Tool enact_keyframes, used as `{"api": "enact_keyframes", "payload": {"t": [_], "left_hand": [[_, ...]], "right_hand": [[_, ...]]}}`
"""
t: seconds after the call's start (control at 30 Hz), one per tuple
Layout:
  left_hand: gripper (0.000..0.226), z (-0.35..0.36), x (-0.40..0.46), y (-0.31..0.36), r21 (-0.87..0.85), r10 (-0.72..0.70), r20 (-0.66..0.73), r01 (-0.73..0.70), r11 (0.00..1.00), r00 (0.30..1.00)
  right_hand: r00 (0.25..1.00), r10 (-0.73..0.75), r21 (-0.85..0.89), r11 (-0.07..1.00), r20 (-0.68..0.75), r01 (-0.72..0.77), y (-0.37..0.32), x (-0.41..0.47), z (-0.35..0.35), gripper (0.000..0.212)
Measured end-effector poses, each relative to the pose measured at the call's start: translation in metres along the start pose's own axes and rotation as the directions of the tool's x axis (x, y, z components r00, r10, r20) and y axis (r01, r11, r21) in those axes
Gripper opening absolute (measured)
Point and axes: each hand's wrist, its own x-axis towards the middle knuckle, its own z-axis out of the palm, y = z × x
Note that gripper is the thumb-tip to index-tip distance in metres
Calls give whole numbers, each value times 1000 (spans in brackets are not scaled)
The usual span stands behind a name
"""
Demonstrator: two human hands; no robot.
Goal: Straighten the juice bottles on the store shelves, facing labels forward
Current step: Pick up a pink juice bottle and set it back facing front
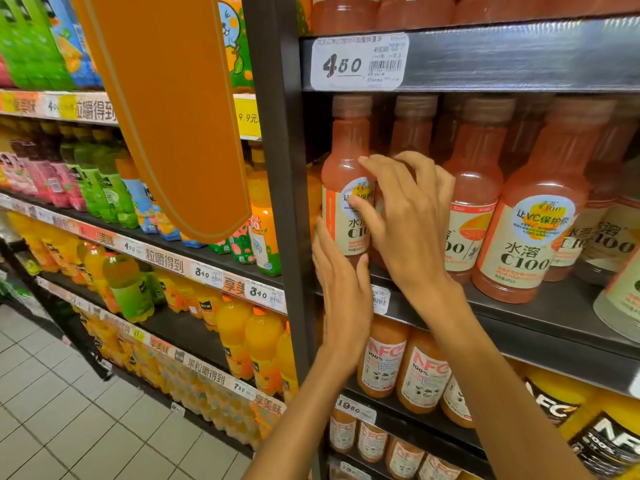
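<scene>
here, the dark shelf unit [519, 57] fills the view from twelve o'clock round to five o'clock, its upright post [277, 168] running down the middle. at nine o'clock a second run of shelves [145, 251] carries green, pink and orange drinks, and a big orange hanging sign [166, 109] drops from eleven o'clock in front of them. pale floor tiles [69, 410] show at seven o'clock.

on the middle shelf a row of pink juice bottles stands upright. the large pink bottle [533, 216] at three o'clock faces its label forward. the leftmost pink bottle [346, 188], just left of centre beside the post, also shows its label to the front, partly covered by fingers.

the right hand [405, 216] reaches in from five o'clock, fingers curled round that bottle's shoulder and thumb pressed on its round sticker, gripping it. the left hand [341, 285] comes up from six o'clock with straight fingers laid flat against the bottle's lower left side, touching it without closing round it.

below, at six o'clock, orange bottles with white labels [422, 375] stand close together. a price tag [360, 62] reading 450 sits at one o'clock.
</scene>
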Motion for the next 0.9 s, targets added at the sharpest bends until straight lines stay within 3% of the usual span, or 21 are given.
{"api": "enact_keyframes", "payload": {"t": [0.1, 0.27, 0.4, 0.47, 0.53, 0.6, 0.77, 0.9], "left_hand": [[67, 7, -4, 1, 30, 29, -88, -26, 999, 996], [70, 11, 6, -2, 174, 15, -27, -10, 985, 1000], [73, 10, 8, 0, 179, -6, -49, 15, 984, 999], [72, 8, 8, 0, 179, 18, -46, -9, 984, 999], [69, 7, 5, -1, 167, 44, -47, -36, 985, 998], [66, 5, -1, 0, 170, 69, -53, -59, 984, 996], [55, -1, -12, 2, 237, 224, -72, -202, 950, 972], [47, -6, -12, 1, 133, 226, 23, -227, 965, 974]], "right_hand": [[1000, -6, -23, 1000, -19, 6, 2, -1, 4, 39], [1000, -29, -129, 991, -9, 28, 1, 0, 10, 40], [987, 41, -88, 995, -154, -55, 6, 5, -1, 28], [968, 92, -241, 959, -234, -149, 6, 12, -4, 24], [964, 71, -509, 838, -256, -197, 4, 18, -2, 27], [967, 64, -642, 737, -246, -212, 2, 23, 1, 33], [967, 101, -674, 700, -234, -236, 0, 24, 4, 37], [975, 154, -610, 762, -157, -219, -3, 23, 7, 39]]}}
